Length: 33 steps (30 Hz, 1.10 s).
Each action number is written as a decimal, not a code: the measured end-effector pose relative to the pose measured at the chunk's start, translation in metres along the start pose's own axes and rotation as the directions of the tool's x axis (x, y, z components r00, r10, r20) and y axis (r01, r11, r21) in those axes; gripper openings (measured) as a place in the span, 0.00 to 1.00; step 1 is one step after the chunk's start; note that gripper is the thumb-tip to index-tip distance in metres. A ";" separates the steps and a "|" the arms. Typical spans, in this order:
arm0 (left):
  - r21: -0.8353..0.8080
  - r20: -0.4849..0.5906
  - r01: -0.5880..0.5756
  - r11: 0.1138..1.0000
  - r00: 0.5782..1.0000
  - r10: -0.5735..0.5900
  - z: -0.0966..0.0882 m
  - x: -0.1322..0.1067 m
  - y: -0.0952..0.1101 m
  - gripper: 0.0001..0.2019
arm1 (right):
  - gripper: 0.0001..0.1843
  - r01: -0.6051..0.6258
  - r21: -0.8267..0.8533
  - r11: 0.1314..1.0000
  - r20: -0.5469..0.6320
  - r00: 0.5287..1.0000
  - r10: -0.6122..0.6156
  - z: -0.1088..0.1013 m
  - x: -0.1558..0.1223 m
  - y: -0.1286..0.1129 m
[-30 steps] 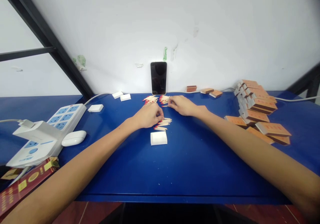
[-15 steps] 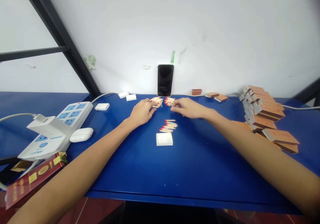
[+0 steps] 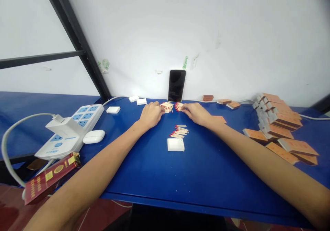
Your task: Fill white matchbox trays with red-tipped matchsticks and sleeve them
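Red-tipped matches lie in a loose heap (image 3: 172, 107) near the back of the blue table (image 3: 201, 169), in front of a dark phone (image 3: 176, 85) leaning on the wall. My left hand (image 3: 150, 113) rests at the heap's left side, fingers curled onto the matches. My right hand (image 3: 195, 112) reaches the heap's right side, fingertips pinched on matches. A small neat bundle of matches (image 3: 179, 131) lies nearer to me, just behind a white inner matchbox tray (image 3: 175, 144). What each hand holds is too small to see.
Stacks of orange matchbox sleeves (image 3: 277, 117) fill the right side. A white power strip with an adapter (image 3: 69, 129), a white earbud case (image 3: 94, 136) and a red carton (image 3: 48, 181) sit at left. More white trays (image 3: 113, 109) lie at the back.
My left hand left the small bundle beside the white tray and moved back to the far heap. My right hand stayed at the heap. The camera shifted left.
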<state>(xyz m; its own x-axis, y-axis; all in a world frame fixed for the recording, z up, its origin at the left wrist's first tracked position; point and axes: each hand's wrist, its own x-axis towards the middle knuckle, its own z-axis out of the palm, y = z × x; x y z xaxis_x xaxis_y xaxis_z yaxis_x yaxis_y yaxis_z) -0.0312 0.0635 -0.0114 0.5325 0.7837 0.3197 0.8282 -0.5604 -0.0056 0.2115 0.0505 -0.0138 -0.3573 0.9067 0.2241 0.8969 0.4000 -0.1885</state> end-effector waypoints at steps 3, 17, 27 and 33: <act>0.014 0.003 -0.007 1.000 1.000 0.007 -0.001 0.000 0.001 0.14 | 0.15 0.021 0.014 1.000 -0.006 1.000 -0.021 0.001 0.000 0.001; -0.313 0.075 0.055 0.948 0.997 -0.033 0.010 0.007 -0.008 0.07 | 0.08 0.020 0.266 0.964 0.392 0.911 -0.127 -0.034 -0.007 -0.030; -0.459 0.064 0.013 0.889 0.998 0.018 0.005 0.008 0.049 0.07 | 0.13 0.018 0.194 0.981 0.181 0.982 -0.054 -0.046 -0.007 -0.015; -0.552 0.145 0.026 0.834 0.987 0.065 -0.008 0.001 0.062 0.07 | 0.09 0.034 0.058 0.998 -0.010 0.999 -0.033 -0.014 0.005 0.008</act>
<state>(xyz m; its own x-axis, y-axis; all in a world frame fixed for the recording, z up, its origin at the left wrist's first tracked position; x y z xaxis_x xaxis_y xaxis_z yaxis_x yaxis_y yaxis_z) 0.0195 0.0270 -0.0038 0.6051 0.7760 0.1779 0.6079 -0.5946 0.5262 0.2207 0.0563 -0.0003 -0.3842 0.8915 0.2400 0.8678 0.4374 -0.2358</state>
